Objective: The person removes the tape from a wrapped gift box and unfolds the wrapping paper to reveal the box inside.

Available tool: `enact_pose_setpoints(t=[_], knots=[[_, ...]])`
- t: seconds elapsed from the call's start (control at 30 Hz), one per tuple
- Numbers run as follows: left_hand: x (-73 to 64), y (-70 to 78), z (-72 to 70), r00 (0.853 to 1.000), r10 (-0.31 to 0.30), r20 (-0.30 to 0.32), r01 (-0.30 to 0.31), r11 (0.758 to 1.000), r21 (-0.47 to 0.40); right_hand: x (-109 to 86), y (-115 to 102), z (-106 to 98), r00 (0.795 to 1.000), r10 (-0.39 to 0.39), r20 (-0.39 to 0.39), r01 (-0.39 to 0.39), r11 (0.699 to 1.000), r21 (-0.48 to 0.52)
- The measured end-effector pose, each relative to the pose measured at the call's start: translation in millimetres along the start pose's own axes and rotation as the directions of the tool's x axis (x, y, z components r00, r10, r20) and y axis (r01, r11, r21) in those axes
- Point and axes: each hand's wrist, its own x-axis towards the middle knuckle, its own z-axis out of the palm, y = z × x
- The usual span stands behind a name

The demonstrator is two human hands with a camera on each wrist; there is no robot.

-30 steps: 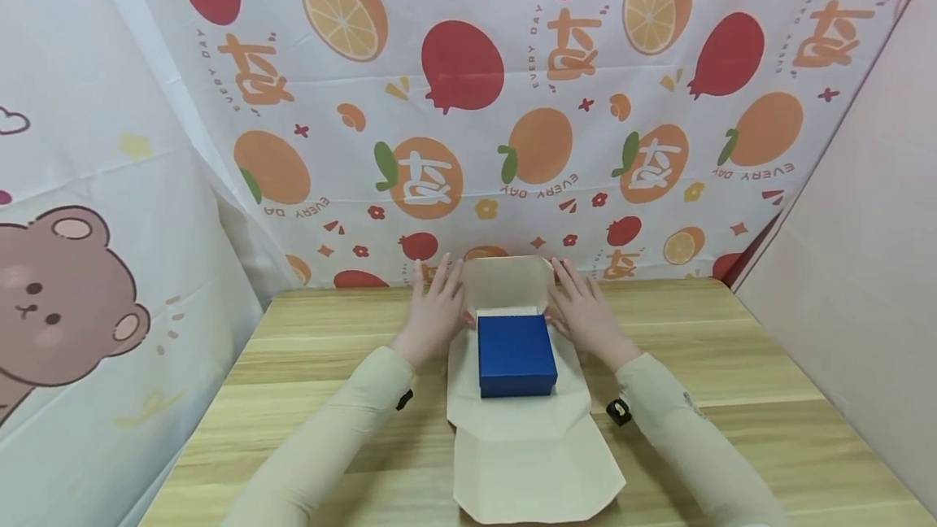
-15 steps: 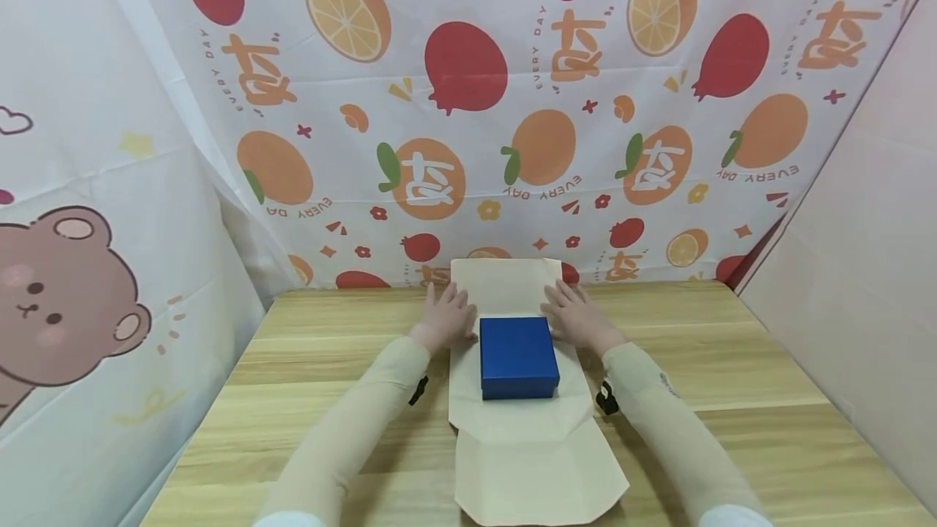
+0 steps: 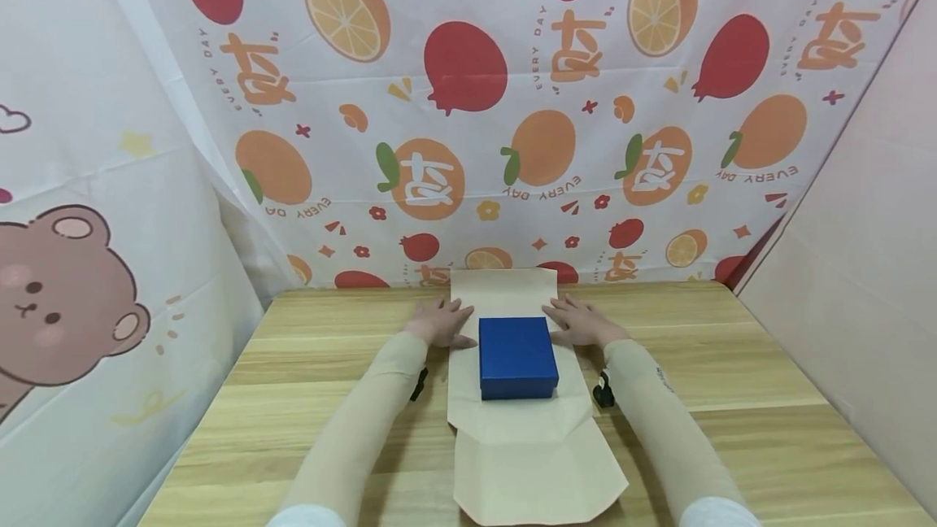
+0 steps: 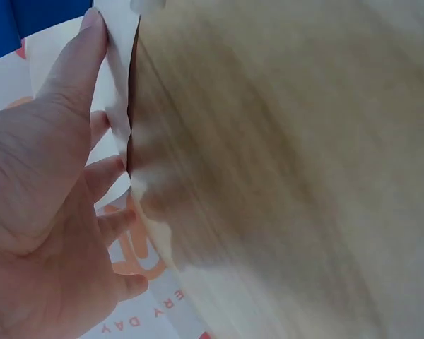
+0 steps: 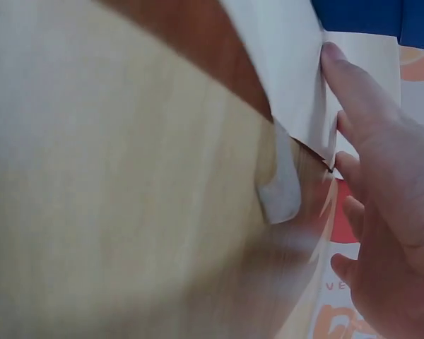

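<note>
A blue lidded box (image 3: 517, 354) sits on a creased beige paper sheet (image 3: 538, 470) with cut-corner flaps at its near end. The sheet's far flap (image 3: 503, 287) leans up by the back curtain. My left hand (image 3: 441, 324) rests on the sheet's left edge beside the box, fingers spread. Opposite it, my right hand (image 3: 581, 325) lies on the right edge, its fingers extended too. In the left wrist view the thumb (image 4: 81, 60) lies along the paper near the box. The right wrist view likewise has the thumb (image 5: 350, 78) on the paper close to the box.
The wooden table (image 3: 322, 364) extends on both sides of the sheet. A fruit-print curtain (image 3: 468, 145) hangs at the table's back edge. White cloths stand at left (image 3: 176, 267) and right (image 3: 864, 267). A pale strip (image 5: 283, 191) projects below the sheet's right edge.
Both hands have come down from the sides of the far flap and nearer to the person, alongside the box. The flap has spread wider and sunk lower. The blue box stays in place.
</note>
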Motion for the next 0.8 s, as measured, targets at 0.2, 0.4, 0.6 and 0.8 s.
enact_pose_setpoints(t=[0.2,0.4,0.6,0.8], knots=[[-1.0,-2.7,-0.8,0.999,-0.019,0.027,0.019,1.000,0.007,1.2,5.6,1.0,0.997,0.060,0.038,-0.060,0.998,-0.021],[0.1,-6.1,1.1,0.999,-0.038,0.023,0.038,0.999,-0.002,2.9,7.7,0.0,0.996,0.074,0.059,-0.074,0.997,0.003],[4.6,-10.6,13.0,0.997,-0.046,-0.060,0.047,0.999,0.018,1.4,7.2,-0.2,0.993,0.108,0.057,-0.110,0.993,0.036],[-4.1,-19.4,22.4,0.991,-0.059,-0.120,0.058,0.998,-0.016,-4.7,16.9,4.8,0.994,0.106,0.003,-0.106,0.990,0.094]])
